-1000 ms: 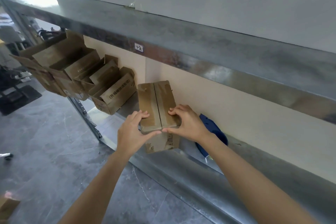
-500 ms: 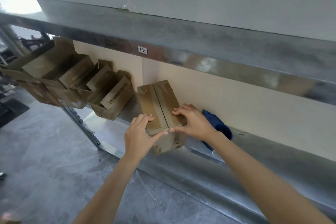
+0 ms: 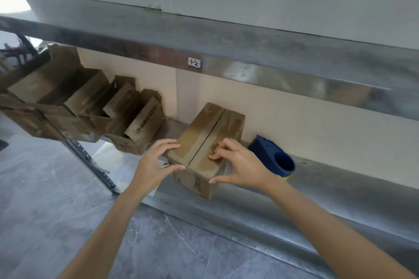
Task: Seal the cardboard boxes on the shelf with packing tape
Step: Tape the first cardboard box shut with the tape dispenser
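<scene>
So box [image 3: 205, 130] held btwn L grip [image 3: 154, 163], R grip [image 3: 242, 167].

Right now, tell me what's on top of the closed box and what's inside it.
The right hand presses its fingers on the right flap. The left hand grips the left front corner. The seam looks untaped. The box is shut, so its inside is hidden.

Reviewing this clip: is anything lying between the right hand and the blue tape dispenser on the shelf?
Nothing visible does. The blue tape dispenser lies on the shelf just behind the right hand, beside the closed cardboard box that this hand and the left hand hold.
</scene>
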Demonstrator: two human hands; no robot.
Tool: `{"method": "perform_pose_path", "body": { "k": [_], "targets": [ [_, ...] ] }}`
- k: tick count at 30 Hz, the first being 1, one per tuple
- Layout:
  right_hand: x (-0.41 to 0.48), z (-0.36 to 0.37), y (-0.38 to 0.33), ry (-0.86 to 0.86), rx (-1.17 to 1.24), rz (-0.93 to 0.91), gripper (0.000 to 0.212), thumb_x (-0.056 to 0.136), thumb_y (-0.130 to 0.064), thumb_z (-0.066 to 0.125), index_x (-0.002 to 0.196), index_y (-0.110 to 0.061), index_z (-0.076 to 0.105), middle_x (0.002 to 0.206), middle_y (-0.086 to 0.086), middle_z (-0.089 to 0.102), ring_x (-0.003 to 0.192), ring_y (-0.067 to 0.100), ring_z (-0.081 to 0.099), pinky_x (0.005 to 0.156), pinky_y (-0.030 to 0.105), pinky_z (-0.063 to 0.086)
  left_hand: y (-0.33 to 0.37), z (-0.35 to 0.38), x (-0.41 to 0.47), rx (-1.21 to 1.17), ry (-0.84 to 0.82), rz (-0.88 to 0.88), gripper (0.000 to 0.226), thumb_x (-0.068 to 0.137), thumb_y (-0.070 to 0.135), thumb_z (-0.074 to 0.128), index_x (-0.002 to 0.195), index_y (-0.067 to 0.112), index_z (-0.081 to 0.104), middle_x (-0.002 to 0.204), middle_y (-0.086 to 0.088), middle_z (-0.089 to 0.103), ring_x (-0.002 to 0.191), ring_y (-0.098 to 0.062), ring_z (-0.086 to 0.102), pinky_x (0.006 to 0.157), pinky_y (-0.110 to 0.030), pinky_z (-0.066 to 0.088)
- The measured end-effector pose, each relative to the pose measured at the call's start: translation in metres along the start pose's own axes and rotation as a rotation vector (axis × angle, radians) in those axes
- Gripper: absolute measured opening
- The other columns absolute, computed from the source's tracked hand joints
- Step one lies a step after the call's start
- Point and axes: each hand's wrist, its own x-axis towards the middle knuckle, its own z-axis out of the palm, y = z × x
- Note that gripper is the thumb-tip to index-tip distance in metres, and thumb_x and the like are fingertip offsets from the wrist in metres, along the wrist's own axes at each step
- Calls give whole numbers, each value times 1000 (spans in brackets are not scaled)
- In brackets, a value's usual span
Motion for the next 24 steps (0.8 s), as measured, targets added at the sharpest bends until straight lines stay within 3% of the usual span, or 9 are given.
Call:
{"method": "perform_pose_path", "body": {
  "k": [5, 10, 13, 15, 17, 19, 21, 23, 24],
  "targets": [
    [17, 25, -18, 156, -27, 55, 65, 66, -72, 71, 101, -17, 64, 108, -6, 52, 97, 10, 46, 80, 25, 46, -17, -6, 1, -42, 97, -52, 55, 76, 28, 83, 126, 33, 59, 125, 17, 53, 113, -5, 55, 87, -30, 52],
    [37, 45, -34, 287, -82, 131, 66, 65, -73, 70, 98, -17, 65, 104, -3, 54, 93, 12, 46, 78, 29, 46, -28, -5, 8, -179, 81, -152, 62, 86, 21, 74, 140, 35, 47, 140, 18, 45, 120, -2, 49, 87, -29, 54],
    [46, 51, -39, 239, -30, 137, 71, 66, -72, 70, 114, -20, 65, 116, -4, 54, 108, 12, 46, 89, 27, 46, -24, 1, 11, -210, 73, -195, 77, 82, 40, 76, 148, 32, 38, 153, 18, 23, 132, 1, 38, 99, -25, 44],
    [47, 47, -34, 158, 31, 106, 74, 68, -69, 72, 125, -24, 62, 125, -4, 52, 119, 13, 44, 98, 30, 45, -22, 3, 14, -211, 91, -206, 87, 76, 41, 80, 150, 29, 36, 146, 20, 19, 131, 6, 34, 103, -25, 38],
    [45, 37, -23, 141, 2, 117, 72, 70, -66, 70, 130, -26, 59, 132, -4, 50, 126, 15, 43, 107, 38, 40, -25, 2, 18, -230, 86, -212, 85, 77, 34, 82, 149, 29, 37, 136, 19, 23, 124, 16, 34, 103, -22, 37],
    [41, 23, -7, 198, -64, 229, 72, 72, -63, 71, 133, -28, 57, 141, -3, 46, 133, 19, 40, 116, 43, 25, -29, -1, 22, -267, 48, -222, 80, 80, 29, 81, 146, 33, 36, 131, 20, 27, 119, 25, 34, 101, -16, 37],
    [36, 11, 10, 185, -128, 371, 77, 73, -57, 76, 141, -31, 49, 151, -2, 36, 144, 23, 27, 120, 46, 11, -34, -4, 26, -300, 28, -227, 74, 81, 25, 79, 141, 38, 38, 134, 22, 32, 121, 23, 36, 100, -15, 37],
    [27, 5, 24, 134, -109, 475, 83, 75, -50, 78, 147, -31, 40, 158, -1, 24, 148, 23, 16, 121, 44, 14, -39, -7, 33, -308, 18, -236, 66, 83, 21, 78, 136, 37, 42, 135, 21, 42, 123, 16, 40, 100, -18, 40],
    [22, 5, 28, 134, -38, 507, 83, 77, -44, 79, 148, -30, 39, 159, 1, 22, 147, 22, 18, 119, 36, 20, -41, -8, 36, -293, 10, -244, 63, 84, 19, 77, 134, 38, 43, 130, 23, 47, 120, 19, 41, 97, -17, 41]
  ]
}}
